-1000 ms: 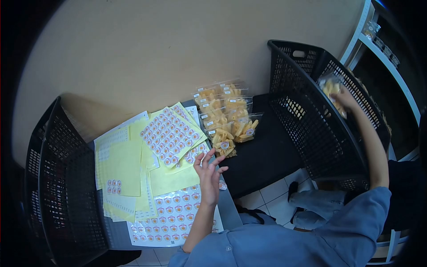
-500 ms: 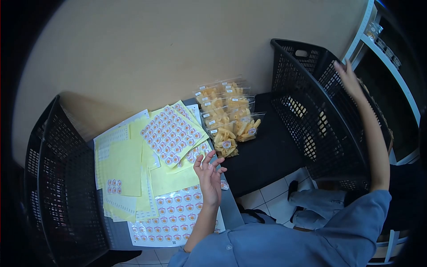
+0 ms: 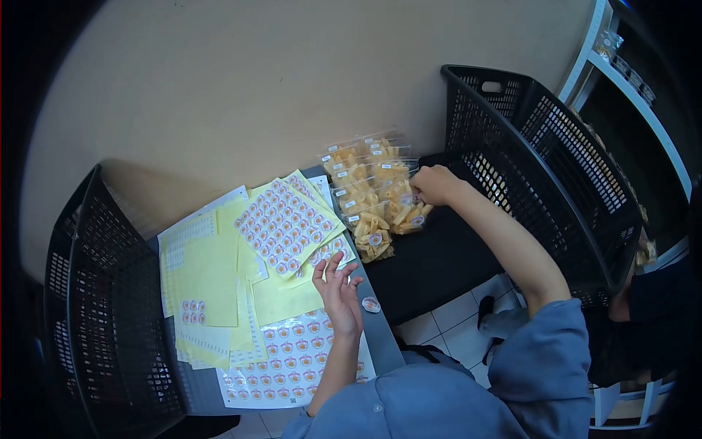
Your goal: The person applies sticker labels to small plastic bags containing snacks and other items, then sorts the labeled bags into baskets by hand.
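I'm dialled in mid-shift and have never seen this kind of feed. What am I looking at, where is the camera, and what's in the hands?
There is no machine: a head-worn camera looks down at a person's two bare hands. The right hand closes on a clear packet of yellow snacks at the edge of a cluster of such packets on a dark surface. The left hand hovers open, holding nothing, above sticker sheets and yellow backing paper. One loose sticker lies beside it. Black mesh baskets stand to the left and right.
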The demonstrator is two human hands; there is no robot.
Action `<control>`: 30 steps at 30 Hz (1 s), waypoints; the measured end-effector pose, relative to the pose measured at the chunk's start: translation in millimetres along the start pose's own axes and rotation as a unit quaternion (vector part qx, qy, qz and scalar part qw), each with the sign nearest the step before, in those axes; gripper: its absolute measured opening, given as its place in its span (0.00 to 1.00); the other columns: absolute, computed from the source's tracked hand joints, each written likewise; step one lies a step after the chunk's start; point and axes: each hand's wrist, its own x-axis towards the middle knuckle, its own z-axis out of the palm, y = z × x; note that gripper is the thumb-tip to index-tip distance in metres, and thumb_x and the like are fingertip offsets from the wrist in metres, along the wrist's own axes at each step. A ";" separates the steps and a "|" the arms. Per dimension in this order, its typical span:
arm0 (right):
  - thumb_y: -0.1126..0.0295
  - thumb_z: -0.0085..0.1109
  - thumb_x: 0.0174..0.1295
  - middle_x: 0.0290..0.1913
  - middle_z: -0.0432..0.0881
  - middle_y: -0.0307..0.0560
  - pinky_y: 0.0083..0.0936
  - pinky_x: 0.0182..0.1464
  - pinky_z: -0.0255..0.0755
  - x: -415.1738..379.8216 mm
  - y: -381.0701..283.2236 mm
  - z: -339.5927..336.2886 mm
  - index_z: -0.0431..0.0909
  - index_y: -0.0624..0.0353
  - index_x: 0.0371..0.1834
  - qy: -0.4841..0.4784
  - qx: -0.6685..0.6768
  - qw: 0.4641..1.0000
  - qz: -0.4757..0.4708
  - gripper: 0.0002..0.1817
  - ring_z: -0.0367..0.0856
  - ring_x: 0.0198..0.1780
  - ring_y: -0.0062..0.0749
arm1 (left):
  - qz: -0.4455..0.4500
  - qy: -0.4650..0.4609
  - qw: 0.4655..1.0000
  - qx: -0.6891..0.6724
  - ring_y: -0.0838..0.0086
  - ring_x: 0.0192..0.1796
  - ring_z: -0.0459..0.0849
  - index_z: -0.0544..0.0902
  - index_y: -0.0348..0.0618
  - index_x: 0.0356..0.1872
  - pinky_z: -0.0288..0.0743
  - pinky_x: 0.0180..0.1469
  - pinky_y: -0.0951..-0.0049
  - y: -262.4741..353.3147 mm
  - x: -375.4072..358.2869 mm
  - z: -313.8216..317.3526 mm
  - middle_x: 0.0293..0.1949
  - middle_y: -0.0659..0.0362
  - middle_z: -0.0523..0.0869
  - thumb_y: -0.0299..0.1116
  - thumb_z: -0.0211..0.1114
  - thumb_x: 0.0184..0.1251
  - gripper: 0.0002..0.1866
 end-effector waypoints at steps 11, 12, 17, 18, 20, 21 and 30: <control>0.69 0.46 0.55 0.24 0.72 0.43 0.21 0.27 0.68 -119.7 138.6 -212.4 0.70 0.65 0.33 0.291 0.096 0.940 0.148 0.10 0.70 0.24 0.22 | -0.013 0.017 1.000 -0.005 0.73 0.45 0.71 0.59 0.47 0.51 0.66 0.41 0.74 -0.6 -2.1 2.2 0.51 0.54 0.66 0.36 0.49 0.61 0.18; 0.68 0.46 0.56 0.25 0.73 0.44 0.21 0.27 0.68 -135.4 156.1 -216.0 0.70 0.66 0.32 0.297 0.018 0.943 0.147 0.10 0.70 0.24 0.22 | -0.016 0.016 1.000 -0.010 0.73 0.44 0.71 0.59 0.47 0.51 0.66 0.41 0.74 -0.7 -2.6 2.2 0.51 0.54 0.66 0.36 0.49 0.61 0.18; 0.70 0.48 0.54 0.24 0.77 0.55 0.24 0.21 0.72 -172.3 199.4 -163.5 0.73 0.69 0.30 0.217 0.079 0.927 0.296 0.11 0.78 0.20 0.32 | -0.019 0.010 1.000 -0.014 0.73 0.44 0.71 0.60 0.47 0.51 0.66 0.41 0.74 1.5 -4.9 4.3 0.50 0.55 0.67 0.35 0.49 0.61 0.17; 0.69 0.49 0.53 0.26 0.77 0.56 0.26 0.25 0.73 -172.7 208.0 -144.1 0.73 0.69 0.31 0.169 0.075 0.934 0.304 0.11 0.79 0.24 0.34 | -0.018 0.010 1.000 -0.018 0.73 0.44 0.71 0.60 0.46 0.50 0.66 0.41 0.74 1.5 -5.1 4.6 0.50 0.55 0.67 0.34 0.49 0.61 0.17; 0.65 0.51 0.53 0.33 0.77 0.60 0.30 0.37 0.72 -166.9 203.5 -113.0 0.73 0.69 0.36 0.059 0.052 0.943 0.324 0.16 0.79 0.35 0.39 | -0.019 0.008 1.000 -0.023 0.73 0.44 0.71 0.60 0.47 0.50 0.66 0.41 0.74 0.7 -5.5 3.7 0.50 0.55 0.67 0.34 0.49 0.61 0.17; 0.61 0.52 0.53 0.38 0.76 0.62 0.32 0.44 0.71 -163.3 189.5 -101.3 0.73 0.69 0.41 -0.003 0.033 0.942 0.335 0.20 0.77 0.42 0.42 | -0.020 0.005 0.999 -0.027 0.73 0.44 0.71 0.60 0.47 0.50 0.66 0.41 0.74 0.6 -5.2 3.2 0.50 0.55 0.67 0.34 0.49 0.61 0.17; 0.67 0.53 0.52 0.44 0.73 0.50 0.30 0.48 0.67 -95.0 86.6 -129.9 0.71 0.60 0.44 0.360 0.059 0.927 0.086 0.16 0.72 0.46 0.42 | -0.054 0.026 0.996 -0.063 0.74 0.42 0.71 0.58 0.45 0.51 0.66 0.39 0.75 -0.7 -5.6 4.3 0.48 0.55 0.67 0.31 0.46 0.62 0.17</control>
